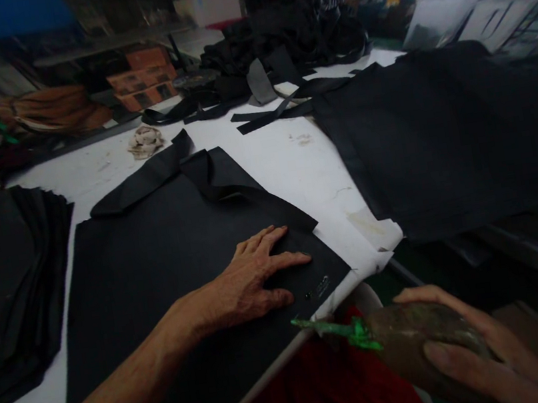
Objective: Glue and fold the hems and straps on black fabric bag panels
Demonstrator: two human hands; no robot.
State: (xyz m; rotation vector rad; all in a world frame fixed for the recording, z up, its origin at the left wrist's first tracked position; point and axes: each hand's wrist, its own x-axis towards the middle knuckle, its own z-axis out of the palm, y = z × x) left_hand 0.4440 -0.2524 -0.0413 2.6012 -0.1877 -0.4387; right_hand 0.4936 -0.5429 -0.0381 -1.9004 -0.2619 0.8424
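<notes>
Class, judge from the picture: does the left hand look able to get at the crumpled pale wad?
Probably yes: the left hand lies on the black sheet, gripping nothing, and only low black strips lie between it and the uncovered wad.

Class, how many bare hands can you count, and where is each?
2: the left hand spread on the black sheet, the right hand around the brown bottle, lower right.
</notes>
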